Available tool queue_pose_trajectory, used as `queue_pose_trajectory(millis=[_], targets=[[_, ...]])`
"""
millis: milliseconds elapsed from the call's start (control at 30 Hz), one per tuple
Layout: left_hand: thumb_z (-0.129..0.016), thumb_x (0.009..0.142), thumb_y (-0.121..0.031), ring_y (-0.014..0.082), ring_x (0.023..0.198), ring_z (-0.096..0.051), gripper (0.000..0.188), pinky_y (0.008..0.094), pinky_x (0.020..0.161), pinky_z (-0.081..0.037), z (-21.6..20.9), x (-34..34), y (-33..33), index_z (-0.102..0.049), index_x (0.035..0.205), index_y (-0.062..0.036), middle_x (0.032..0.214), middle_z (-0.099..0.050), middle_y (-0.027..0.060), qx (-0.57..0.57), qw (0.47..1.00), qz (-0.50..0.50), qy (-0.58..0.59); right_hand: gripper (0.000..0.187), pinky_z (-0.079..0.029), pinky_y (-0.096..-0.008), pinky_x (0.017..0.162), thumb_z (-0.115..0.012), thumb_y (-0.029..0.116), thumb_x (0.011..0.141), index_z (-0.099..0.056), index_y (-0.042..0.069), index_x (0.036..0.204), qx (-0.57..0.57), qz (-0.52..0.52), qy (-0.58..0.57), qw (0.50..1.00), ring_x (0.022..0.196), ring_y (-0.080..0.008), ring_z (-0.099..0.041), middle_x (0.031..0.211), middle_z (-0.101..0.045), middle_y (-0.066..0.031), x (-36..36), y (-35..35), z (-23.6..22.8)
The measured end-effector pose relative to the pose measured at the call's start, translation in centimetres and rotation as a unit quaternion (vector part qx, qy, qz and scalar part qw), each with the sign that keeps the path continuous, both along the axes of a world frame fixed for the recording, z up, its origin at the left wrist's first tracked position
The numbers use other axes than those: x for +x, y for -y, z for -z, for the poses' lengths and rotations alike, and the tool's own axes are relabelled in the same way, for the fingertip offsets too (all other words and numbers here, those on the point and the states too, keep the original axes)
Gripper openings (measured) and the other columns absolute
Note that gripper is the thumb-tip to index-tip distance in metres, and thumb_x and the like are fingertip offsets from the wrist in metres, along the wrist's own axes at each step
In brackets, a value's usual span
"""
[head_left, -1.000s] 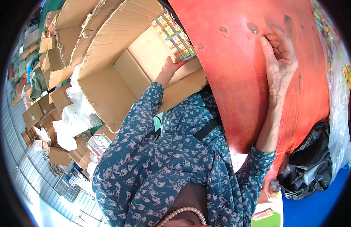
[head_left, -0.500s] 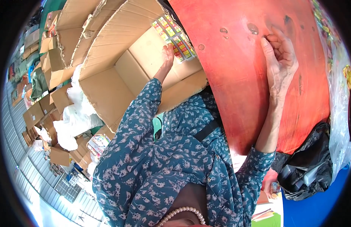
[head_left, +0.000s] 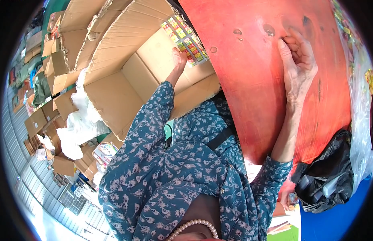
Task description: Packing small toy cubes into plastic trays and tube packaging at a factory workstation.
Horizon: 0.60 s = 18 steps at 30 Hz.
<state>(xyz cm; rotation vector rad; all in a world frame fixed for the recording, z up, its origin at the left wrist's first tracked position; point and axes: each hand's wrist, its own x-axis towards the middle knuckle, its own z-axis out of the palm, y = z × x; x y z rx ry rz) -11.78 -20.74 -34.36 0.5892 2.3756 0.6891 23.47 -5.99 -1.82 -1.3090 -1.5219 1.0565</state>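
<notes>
Inside a big open cardboard box [head_left: 108, 90] at the left, my left hand [head_left: 179, 59] has its fingers curled closed. It is beside rows of small yellow, green and red packets [head_left: 185, 38] stacked along the box's right side. Whether anything lies in those fingers is hidden. My right hand [head_left: 301, 60] is over the red tabletop [head_left: 255, 84], its fingers bent inward and the thumb close to them. Nothing shows in its grip.
Black plastic bag [head_left: 329, 176] and clear plastic sheeting [head_left: 360, 120] hang at the table's right edge. Left of the box lie white plastic bags [head_left: 80, 128] and several more cartons [head_left: 44, 116]. A blue surface [head_left: 327, 225] lies at the lower right.
My left hand has shifted slightly and its fingers look more tightly curled. My right hand has stayed put on the red table.
</notes>
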Motion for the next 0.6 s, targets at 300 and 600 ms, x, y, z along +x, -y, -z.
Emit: queue_pose_trajectory(millis=[300, 600], targets=[[-0.061, 0.071, -0.008, 0.0253, 0.069, -0.059, 0.056, 0.0342, 0.057, -0.048, -1.7, 1.8, -2.2, -0.04, 0.119, 0.0114, 0.087, -0.062, 0.0219, 0.045, 0.999, -0.019, 0.014, 0.03, -0.048, -0.0215, 0.077, -0.067, 0.007, 0.083, -0.062, 0.004, 0.113, -0.011, 0.029, 0.018, 0.999, 0.081, -0.0082, -0.058, 0.088, -0.061, -0.0017, 1.3, 0.3, 0.2], [-0.072, 0.064, -0.024, 0.0276, 0.082, -0.059, 0.07, 0.0365, 0.071, -0.049, -2.8, 2.4, -1.5, -0.045, 0.117, 0.0114, 0.094, -0.06, 0.0228, 0.073, 0.996, 0.045, -0.032, 0.03, -0.049, -0.0207, 0.066, -0.069, 0.003, 0.08, -0.064, 0.004, 0.11, 0.016, 0.04, 0.01, 0.999, 0.073, -0.0073, -0.058, 0.084, -0.063, -0.002, 1.2, 0.2, 0.6]])
